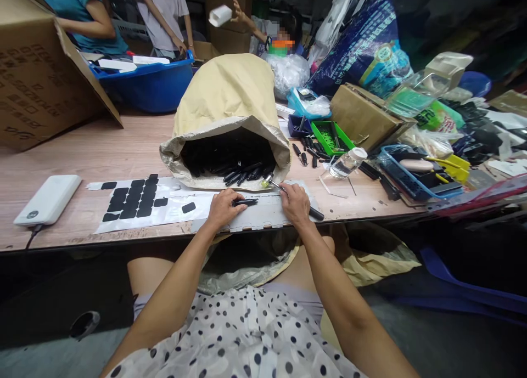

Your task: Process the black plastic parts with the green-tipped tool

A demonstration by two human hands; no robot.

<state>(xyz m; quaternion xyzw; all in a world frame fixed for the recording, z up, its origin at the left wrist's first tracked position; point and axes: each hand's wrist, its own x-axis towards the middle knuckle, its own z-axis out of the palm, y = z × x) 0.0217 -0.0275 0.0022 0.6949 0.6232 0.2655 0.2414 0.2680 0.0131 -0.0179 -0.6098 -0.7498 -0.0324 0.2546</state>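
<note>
My left hand point(222, 207) is closed on a slim black pen-like part point(246, 202) held flat over a grey cut-out card point(263, 216) at the table's near edge. My right hand point(295, 202) grips a black-handled tool point(315, 213) whose metal tip point(269, 182) points toward the mouth of a tan paper sack point(226, 109). The sack lies on its side and is full of several similar black parts point(242, 172). Left of my hands a white sheet point(135, 213) carries several black sticker pads point(134, 198).
A white power bank point(48, 199) lies at the left, a big cardboard box point(37, 76) behind it. A blue tub point(150, 84), other people, a clear bottle point(347, 163), green and blue trays point(329, 136) and cluttered bags fill the back and right.
</note>
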